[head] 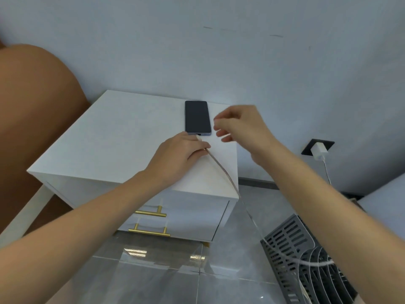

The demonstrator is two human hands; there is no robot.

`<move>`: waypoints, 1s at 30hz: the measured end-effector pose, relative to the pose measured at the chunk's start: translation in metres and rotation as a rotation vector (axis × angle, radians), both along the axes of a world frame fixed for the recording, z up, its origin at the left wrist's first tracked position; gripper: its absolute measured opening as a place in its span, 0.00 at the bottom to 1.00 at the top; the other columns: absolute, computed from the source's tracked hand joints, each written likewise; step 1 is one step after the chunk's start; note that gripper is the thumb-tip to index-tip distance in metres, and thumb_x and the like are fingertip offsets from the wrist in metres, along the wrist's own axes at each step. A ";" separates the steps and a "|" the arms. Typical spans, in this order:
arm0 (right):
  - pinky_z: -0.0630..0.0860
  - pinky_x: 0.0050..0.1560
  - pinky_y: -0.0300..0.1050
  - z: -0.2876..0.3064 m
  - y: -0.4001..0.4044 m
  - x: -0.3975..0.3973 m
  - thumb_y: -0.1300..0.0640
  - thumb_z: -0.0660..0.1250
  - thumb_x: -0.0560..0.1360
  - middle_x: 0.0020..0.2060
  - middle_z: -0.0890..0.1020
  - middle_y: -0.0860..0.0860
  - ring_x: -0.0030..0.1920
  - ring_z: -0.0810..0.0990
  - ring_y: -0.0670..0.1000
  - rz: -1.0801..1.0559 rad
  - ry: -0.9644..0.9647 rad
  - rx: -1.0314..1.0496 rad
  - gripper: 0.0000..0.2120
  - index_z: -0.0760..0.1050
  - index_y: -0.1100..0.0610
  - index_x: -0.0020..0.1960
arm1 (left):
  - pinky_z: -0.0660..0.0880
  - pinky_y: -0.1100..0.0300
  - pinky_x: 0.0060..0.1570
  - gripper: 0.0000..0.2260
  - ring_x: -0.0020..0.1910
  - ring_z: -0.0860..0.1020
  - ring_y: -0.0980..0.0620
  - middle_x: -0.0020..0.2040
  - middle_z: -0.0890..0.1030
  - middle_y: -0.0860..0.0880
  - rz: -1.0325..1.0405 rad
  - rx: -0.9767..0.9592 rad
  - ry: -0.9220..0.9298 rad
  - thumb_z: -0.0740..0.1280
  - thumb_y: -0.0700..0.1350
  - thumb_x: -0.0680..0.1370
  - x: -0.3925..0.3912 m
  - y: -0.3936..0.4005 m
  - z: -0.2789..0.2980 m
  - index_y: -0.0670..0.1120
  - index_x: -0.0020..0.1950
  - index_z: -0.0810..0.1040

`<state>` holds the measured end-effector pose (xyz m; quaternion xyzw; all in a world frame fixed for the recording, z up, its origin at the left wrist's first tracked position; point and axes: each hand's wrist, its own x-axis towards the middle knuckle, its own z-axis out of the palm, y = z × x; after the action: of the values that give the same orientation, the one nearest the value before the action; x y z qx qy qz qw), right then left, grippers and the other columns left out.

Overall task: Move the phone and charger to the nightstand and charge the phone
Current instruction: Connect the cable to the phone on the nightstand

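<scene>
The wall point(219, 51) fills the back, pale and bare apart from a dark socket point(315, 148) low down, right of the nightstand point(105, 139). The headboard point(32, 106), brown and rounded, stands left of the nightstand. The nightstand is white, set against the wall, with two drawers in its front, both shut behind gold handles point(151, 212), so their contents cannot be seen. On the floor to the right of the nightstand lies a grey slotted basket point(291, 240), with loops of white cable lying across it; what else it holds cannot be told.

The phone point(197, 117) lies flat, screen up and dark, near the back right of the nightstand's top. The left hand point(182, 154) rests on the top just in front of the phone, fingers closed on the cable point(221, 170) close to the phone's bottom port; whether the plug is fully seated cannot be told. The cable runs from that hand over the nightstand's right front corner and down toward the basket. The right hand point(241, 128) hovers just right of the phone, fingers loosely curled, holding nothing. The charger point(318, 151), white, sits in the socket.
</scene>
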<state>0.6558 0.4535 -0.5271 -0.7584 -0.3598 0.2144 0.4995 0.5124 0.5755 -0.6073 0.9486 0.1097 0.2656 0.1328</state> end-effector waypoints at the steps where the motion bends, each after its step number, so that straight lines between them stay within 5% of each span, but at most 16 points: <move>1: 0.85 0.42 0.42 -0.010 0.006 0.005 0.62 0.70 0.77 0.44 0.88 0.58 0.45 0.88 0.55 -0.013 0.066 -0.056 0.04 0.83 0.61 0.50 | 0.75 0.56 0.41 0.11 0.51 0.79 0.47 0.51 0.86 0.51 -0.003 0.009 -0.009 0.68 0.47 0.82 0.000 -0.001 -0.001 0.48 0.60 0.86; 5: 0.86 0.40 0.44 -0.038 0.019 0.011 0.59 0.74 0.76 0.41 0.88 0.60 0.37 0.87 0.54 -0.068 0.268 -0.142 0.07 0.82 0.64 0.48 | 0.78 0.51 0.39 0.11 0.51 0.77 0.48 0.51 0.85 0.54 -0.014 0.061 -0.005 0.65 0.48 0.83 -0.001 -0.003 -0.003 0.52 0.62 0.84; 10: 0.79 0.29 0.40 -0.045 0.029 0.006 0.59 0.77 0.72 0.37 0.86 0.61 0.31 0.82 0.52 -0.123 0.279 -0.161 0.14 0.84 0.70 0.49 | 0.79 0.50 0.39 0.10 0.51 0.77 0.47 0.58 0.83 0.56 -0.079 0.089 -0.003 0.65 0.47 0.84 -0.002 -0.004 -0.003 0.52 0.62 0.83; 15: 0.69 0.30 0.43 -0.044 0.031 0.004 0.58 0.77 0.71 0.33 0.81 0.57 0.33 0.75 0.53 -0.134 0.246 -0.192 0.14 0.84 0.70 0.47 | 0.78 0.51 0.36 0.09 0.51 0.76 0.47 0.58 0.83 0.53 -0.121 0.172 0.019 0.65 0.46 0.84 -0.001 -0.003 -0.002 0.50 0.62 0.82; 19: 0.76 0.30 0.40 -0.049 0.029 0.008 0.58 0.76 0.75 0.37 0.87 0.59 0.33 0.82 0.54 -0.163 0.187 -0.200 0.11 0.85 0.68 0.46 | 0.76 0.55 0.38 0.13 0.52 0.77 0.50 0.56 0.82 0.53 -0.193 0.166 0.074 0.63 0.42 0.83 -0.005 0.012 0.003 0.51 0.67 0.78; 23: 0.80 0.33 0.41 -0.052 0.028 0.008 0.58 0.75 0.77 0.38 0.89 0.57 0.39 0.89 0.55 -0.198 0.151 -0.193 0.09 0.84 0.64 0.44 | 0.80 0.47 0.40 0.21 0.53 0.77 0.51 0.54 0.80 0.51 -0.114 0.146 0.116 0.63 0.32 0.76 0.002 0.052 0.019 0.49 0.65 0.75; 30: 0.87 0.46 0.51 -0.051 0.034 0.005 0.65 0.77 0.72 0.35 0.88 0.59 0.39 0.89 0.59 -0.204 0.135 -0.215 0.04 0.85 0.66 0.41 | 0.72 0.56 0.42 0.45 0.75 0.60 0.45 0.81 0.58 0.49 -0.117 0.385 0.575 0.61 0.24 0.70 0.059 0.101 0.045 0.55 0.82 0.59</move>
<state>0.6609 0.4873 -0.5781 -0.8240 -0.2215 0.2502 0.4575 0.5712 0.6767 -0.5619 0.9969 0.0361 -0.0047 -0.0701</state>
